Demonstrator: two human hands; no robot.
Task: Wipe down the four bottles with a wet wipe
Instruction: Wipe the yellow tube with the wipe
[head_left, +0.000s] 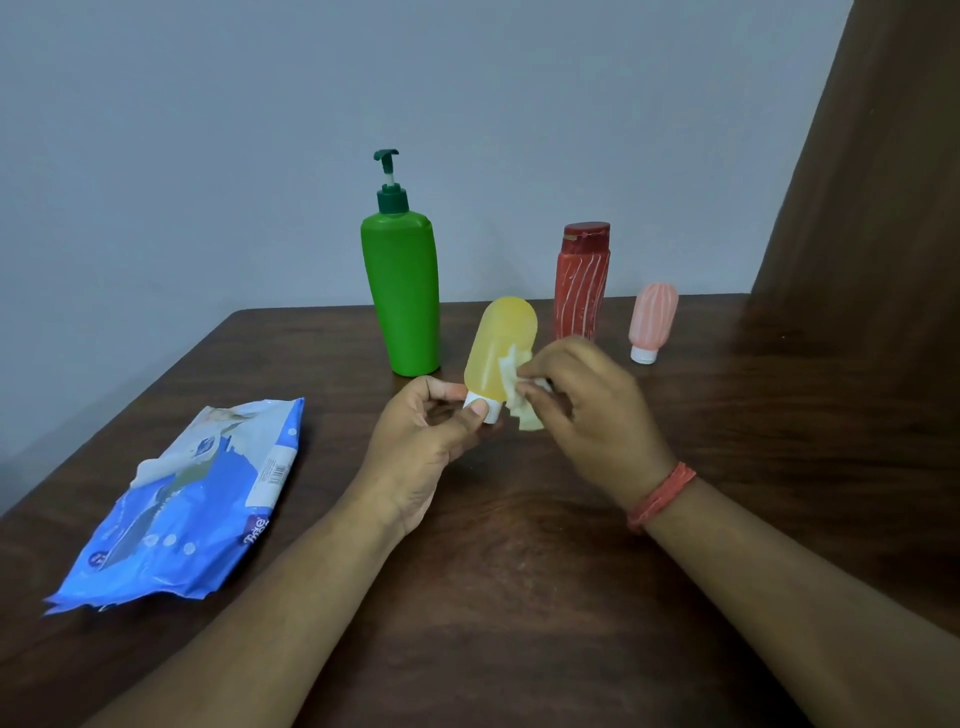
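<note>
Dark wood-grain table (545, 597) against a plain grey wall; brown curtain (878, 171) hangs beyond the right hand, at the table's far corner.

Left hand (415, 441) raised above the table, thumb and fingertips pinching the white cap (483, 408) of a yellow bottle (501, 345). Bottle held cap-down, rounded end up, leaning slightly away from the left hand.

Right hand (592, 410) just beside the bottle, fingers curled round a crumpled wet wipe (519, 389) that is pressed against the bottle's lower side. A loose end of the wipe hangs below the fingers. Red thread band (660, 496) on the right wrist.

Green pump bottle (402, 291) stands upright on the table just past the left hand's fingertips, behind the yellow one. Red bottle (582, 283), white streaks on it, stands upright directly beyond the right hand. Small pink bottle (652, 322) stands on its white cap further out, past the red one, apart from it.

Blue wipe packet (187, 509) lies flat well outside the left forearm, its flap peeled partly open.
</note>
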